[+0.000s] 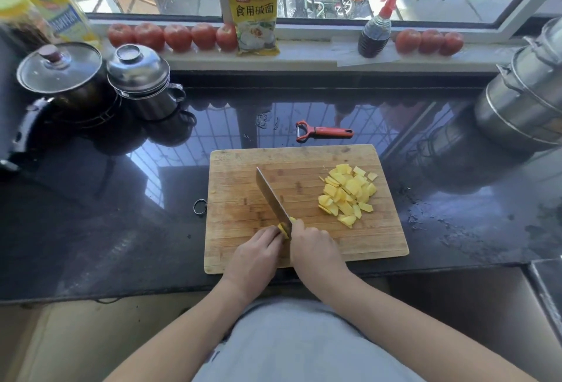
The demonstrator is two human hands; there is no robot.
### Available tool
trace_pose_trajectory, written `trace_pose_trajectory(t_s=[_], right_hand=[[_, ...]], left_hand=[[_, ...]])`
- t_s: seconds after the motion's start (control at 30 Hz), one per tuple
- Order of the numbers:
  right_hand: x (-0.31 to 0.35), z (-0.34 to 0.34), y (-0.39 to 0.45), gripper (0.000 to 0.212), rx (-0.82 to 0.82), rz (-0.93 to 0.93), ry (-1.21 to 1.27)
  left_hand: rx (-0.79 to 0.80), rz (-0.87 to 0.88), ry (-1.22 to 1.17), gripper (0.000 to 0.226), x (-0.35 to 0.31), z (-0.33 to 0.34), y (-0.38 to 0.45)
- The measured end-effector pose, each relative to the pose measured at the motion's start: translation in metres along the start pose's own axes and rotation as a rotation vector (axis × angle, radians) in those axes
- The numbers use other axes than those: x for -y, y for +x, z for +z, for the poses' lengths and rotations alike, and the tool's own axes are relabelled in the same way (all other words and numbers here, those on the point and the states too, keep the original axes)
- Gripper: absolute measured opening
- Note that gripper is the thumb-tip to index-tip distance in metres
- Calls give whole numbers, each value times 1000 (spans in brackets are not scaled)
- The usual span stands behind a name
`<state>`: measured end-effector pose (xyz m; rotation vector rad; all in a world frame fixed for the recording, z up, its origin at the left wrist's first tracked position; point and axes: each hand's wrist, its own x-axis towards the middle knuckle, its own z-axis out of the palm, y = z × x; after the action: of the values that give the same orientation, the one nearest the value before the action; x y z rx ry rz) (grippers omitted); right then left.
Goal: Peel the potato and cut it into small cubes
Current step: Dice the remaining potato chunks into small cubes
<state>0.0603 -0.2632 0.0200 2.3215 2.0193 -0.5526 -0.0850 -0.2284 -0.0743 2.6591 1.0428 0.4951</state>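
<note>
Head view shows the right hand (310, 244) gripping the knife (272, 196), blade against the last potato piece (284, 228), which the left hand's (258, 247) curled fingers pin steady, cut pieces (348, 194) heaped beyond the grip.

Body: I see two bare forearms, no sleeves | hands (258, 247) without gloves, rings or watch | clothing: light grey garment (292, 345) on torso
</note>
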Motion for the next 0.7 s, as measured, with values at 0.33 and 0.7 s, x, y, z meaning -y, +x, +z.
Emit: trace_pose_trajectory(t_s=[0.33, 0.7], right_hand=[[-65, -27, 0, 15, -92, 65, 275], [-48, -7, -35, 19, 26, 60, 214]], left_hand=[[3, -73, -42, 25, -5, -1, 3], [214, -133, 157, 33, 10, -29, 18]])
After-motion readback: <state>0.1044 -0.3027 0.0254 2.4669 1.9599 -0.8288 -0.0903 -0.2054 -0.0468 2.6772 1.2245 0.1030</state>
